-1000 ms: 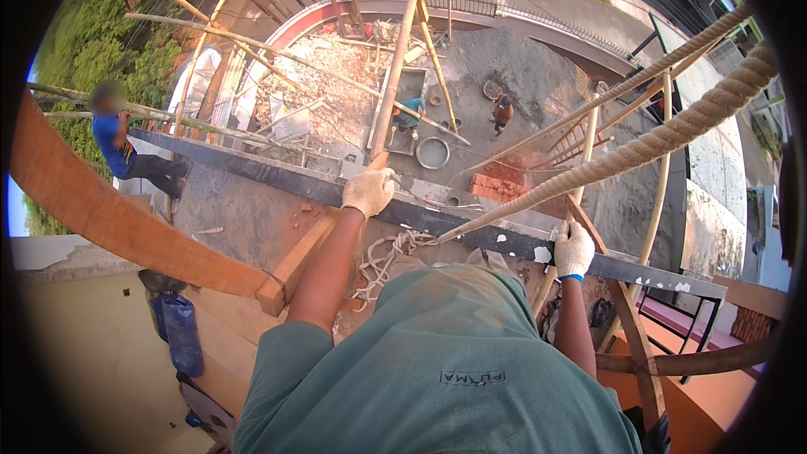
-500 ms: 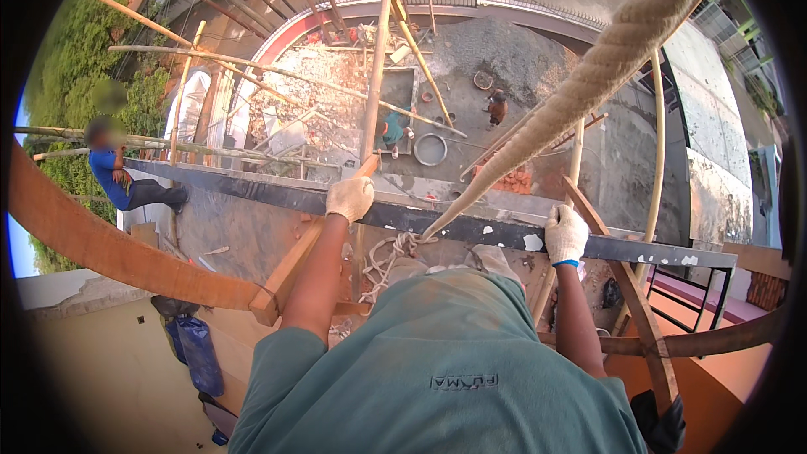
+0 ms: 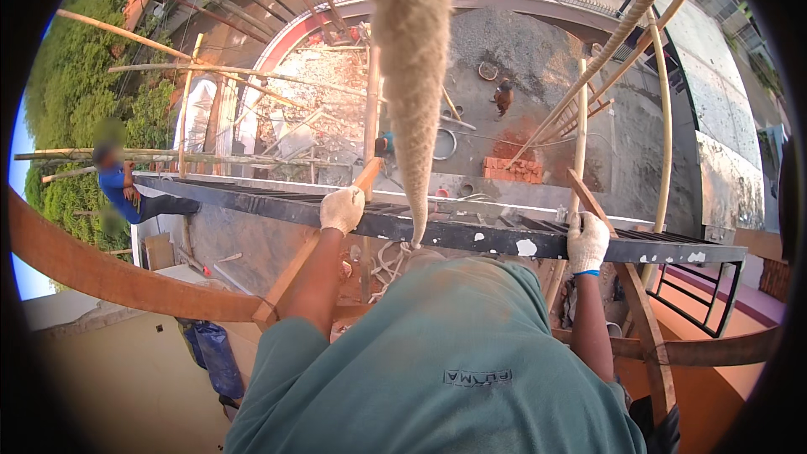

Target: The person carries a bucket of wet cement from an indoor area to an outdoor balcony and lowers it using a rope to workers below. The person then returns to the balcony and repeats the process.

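A long black metal railing (image 3: 403,220), its paint chipped to white in spots, lies across in front of me. My left hand (image 3: 343,208), in a cream knit work glove, is closed on the railing where a wooden beam (image 3: 290,276) crosses it; the glove hides the crossing. My right hand (image 3: 588,241), gloved the same with a blue cuff, is closed over the railing's edge farther right, next to another wooden beam (image 3: 640,311). Between my hands hangs a thick, fuzzy rope (image 3: 412,76), blurred up close, its lower end near the railing.
A worker in blue (image 3: 122,189) is by the railing's far left end. Bamboo poles (image 3: 580,143) stand around. Far below are another person (image 3: 503,97), red bricks (image 3: 513,170), a round tub (image 3: 445,144) and a gravel heap (image 3: 513,42). A second rope (image 3: 622,29) slants at upper right.
The thick rope has swung from a rightward slant to nearly upright. The railing has tilted, so its thin bars now show. Both hands keep their hold.
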Available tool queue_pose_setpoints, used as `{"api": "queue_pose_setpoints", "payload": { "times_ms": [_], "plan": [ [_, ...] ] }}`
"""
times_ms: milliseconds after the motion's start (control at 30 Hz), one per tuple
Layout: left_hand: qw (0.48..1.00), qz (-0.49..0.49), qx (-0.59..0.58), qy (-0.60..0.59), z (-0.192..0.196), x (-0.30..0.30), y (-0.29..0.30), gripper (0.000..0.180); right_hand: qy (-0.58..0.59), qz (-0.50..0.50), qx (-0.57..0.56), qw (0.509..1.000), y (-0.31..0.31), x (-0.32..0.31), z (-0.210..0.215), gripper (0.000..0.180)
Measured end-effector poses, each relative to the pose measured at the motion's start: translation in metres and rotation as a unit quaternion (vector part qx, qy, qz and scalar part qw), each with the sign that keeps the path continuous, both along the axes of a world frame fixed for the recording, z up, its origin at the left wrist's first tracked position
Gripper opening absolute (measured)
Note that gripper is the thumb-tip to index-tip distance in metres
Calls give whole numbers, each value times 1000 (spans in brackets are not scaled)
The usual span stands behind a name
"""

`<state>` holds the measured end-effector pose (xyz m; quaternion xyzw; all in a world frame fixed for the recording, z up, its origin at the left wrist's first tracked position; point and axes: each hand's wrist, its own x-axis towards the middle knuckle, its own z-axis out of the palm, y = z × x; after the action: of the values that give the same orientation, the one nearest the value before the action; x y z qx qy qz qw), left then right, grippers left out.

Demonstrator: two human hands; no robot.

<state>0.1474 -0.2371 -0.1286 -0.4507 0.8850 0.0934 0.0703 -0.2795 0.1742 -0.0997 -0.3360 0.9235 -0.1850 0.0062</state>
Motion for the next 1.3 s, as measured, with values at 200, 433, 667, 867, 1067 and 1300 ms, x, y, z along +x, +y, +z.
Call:
{"api": "queue_pose_setpoints", "payload": {
  "times_ms": [200, 433, 667, 867, 1067, 1300],
  "plan": [
    [999, -38, -31, 22, -14, 14, -8, 30, -27, -103, 33, 994, 0, -14, -1, 27],
    [998, 64, 22, -8, 18, -15, 0, 41, -33, -108, 59, 992, -7, -18, 4, 24],
    [997, 67, 37, -14, 23, -20, 2, 39, -24, -109, 72, 991, -5, -21, -3, 23],
    [996, 72, 43, -27, 16, -12, -3, 37, -49, -112, 73, 990, -6, -21, 3, 22],
    [995, 81, 39, -35, 21, -17, 2, 38, -61, -107, 74, 990, -8, -20, 7, 25],
    [996, 83, 34, -26, 24, -19, 3, 39, -45, -100, 69, 992, -7, -22, 7, 26]
  ]
}}
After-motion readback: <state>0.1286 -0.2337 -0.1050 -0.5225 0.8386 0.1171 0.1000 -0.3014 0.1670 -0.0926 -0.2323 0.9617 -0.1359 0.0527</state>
